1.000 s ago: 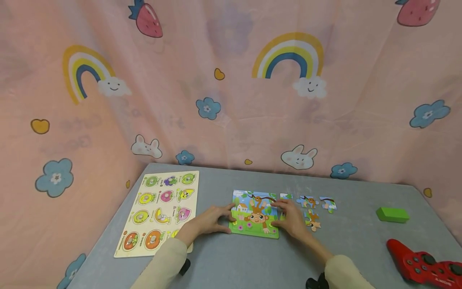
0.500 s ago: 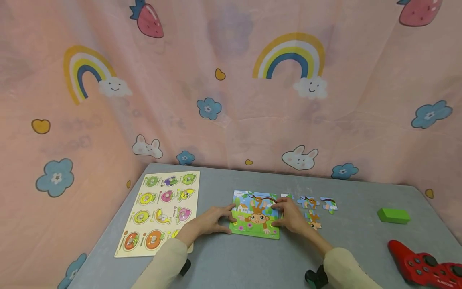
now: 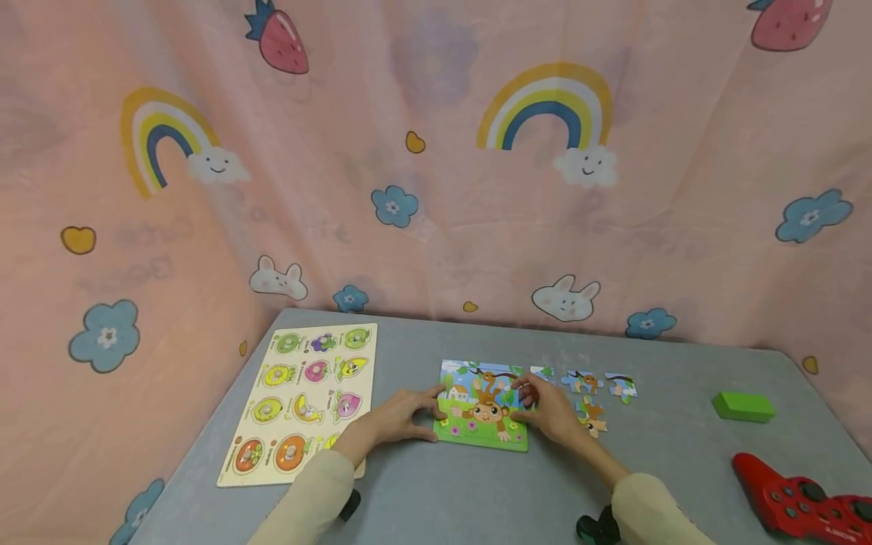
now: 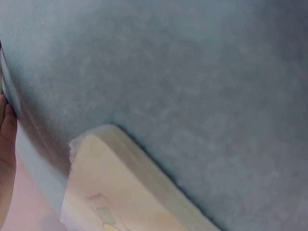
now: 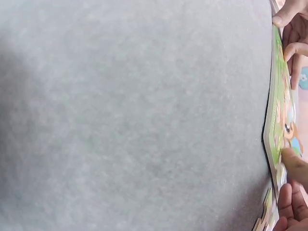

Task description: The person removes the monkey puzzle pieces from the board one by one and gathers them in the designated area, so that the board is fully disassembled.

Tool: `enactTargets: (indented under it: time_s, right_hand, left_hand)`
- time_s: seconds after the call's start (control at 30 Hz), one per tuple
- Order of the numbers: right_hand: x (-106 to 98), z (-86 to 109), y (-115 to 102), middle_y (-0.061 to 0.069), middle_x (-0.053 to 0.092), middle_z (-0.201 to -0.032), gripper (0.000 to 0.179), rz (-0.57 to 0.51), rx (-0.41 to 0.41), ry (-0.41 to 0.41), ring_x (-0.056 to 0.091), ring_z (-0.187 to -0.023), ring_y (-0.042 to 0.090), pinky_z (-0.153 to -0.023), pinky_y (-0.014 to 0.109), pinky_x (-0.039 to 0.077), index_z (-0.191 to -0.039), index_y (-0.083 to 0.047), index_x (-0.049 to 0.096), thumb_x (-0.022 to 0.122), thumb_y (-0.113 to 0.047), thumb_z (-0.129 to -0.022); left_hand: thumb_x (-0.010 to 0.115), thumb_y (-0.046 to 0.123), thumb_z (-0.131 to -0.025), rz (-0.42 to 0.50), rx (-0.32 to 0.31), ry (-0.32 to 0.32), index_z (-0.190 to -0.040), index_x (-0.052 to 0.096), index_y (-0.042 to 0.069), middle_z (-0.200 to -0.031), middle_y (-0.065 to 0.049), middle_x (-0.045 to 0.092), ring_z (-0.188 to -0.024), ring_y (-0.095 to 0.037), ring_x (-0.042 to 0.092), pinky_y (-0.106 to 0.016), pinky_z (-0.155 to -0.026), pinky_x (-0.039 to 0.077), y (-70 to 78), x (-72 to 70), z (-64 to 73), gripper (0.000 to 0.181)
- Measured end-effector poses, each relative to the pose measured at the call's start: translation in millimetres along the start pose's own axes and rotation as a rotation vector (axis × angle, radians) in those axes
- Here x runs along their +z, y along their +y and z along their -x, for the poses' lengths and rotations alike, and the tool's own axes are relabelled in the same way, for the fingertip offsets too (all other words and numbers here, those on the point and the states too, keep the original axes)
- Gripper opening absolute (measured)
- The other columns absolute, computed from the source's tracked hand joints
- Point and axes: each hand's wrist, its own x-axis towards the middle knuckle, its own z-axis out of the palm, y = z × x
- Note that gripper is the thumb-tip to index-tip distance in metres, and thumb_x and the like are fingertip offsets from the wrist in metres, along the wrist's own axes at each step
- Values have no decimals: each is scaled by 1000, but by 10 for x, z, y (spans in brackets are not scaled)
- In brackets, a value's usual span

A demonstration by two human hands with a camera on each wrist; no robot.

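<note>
The flat, rectangular, monkey-printed jigsaw puzzle lies mid-way along the grey counter, directly between both hands: the left hand holds its left edge; the right hand rests its thumb at the right edge, fingers loosely bent. Multicoloured loose pieces lie just beyond the right hand.

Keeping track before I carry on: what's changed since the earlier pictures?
The right hand appears to have curled its fingers in slightly at the right side of the monkey jigsaw puzzle; its thumb stays there. The left hand stays at the left edge. The puzzle, loose jigsaw pieces, fruit board, green block and red game controller haven't visibly moved.
</note>
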Motion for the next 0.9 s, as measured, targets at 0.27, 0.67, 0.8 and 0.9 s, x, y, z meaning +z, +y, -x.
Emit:
enactTargets:
  time_s: [0.27,0.67,0.8,0.9]
  right_hand:
    - [21,8,32,2,63,-83,43,22,-22,-24,57,-73,16,-63,26,47,-108,4,67,84,-11,-72]
    - [-150,20,141,13,67,-93,50,-271,27,-152,63,-78,11,-66,23,50,-125,14,55,73,-10,-85]
    - [-223,40,231,18,68,-106,55,-413,141,-203,64,-90,11,-71,24,51,-131,8,53,73,-14,-85]
    - [-273,55,298,16,68,-109,57,-433,185,-213,62,-95,10,-74,24,51,-132,4,55,75,-17,-83]
  left_hand:
    - [76,25,-81,10,-11,0,-106,70,14,-152,-9,35,-136,-25,37,-40,-106,37,12,1,3,28]
    - [75,25,-82,2,-1,-3,-106,70,14,-151,-10,35,-136,-25,38,-38,-106,37,24,0,-4,27]
    - [76,24,-82,9,-3,2,-106,70,14,-151,-10,35,-135,-25,39,-38,-106,37,27,1,-2,26]
    - [76,24,-82,6,-6,5,-106,70,14,-151,-10,36,-135,-25,39,-38,-106,37,29,-3,7,27]
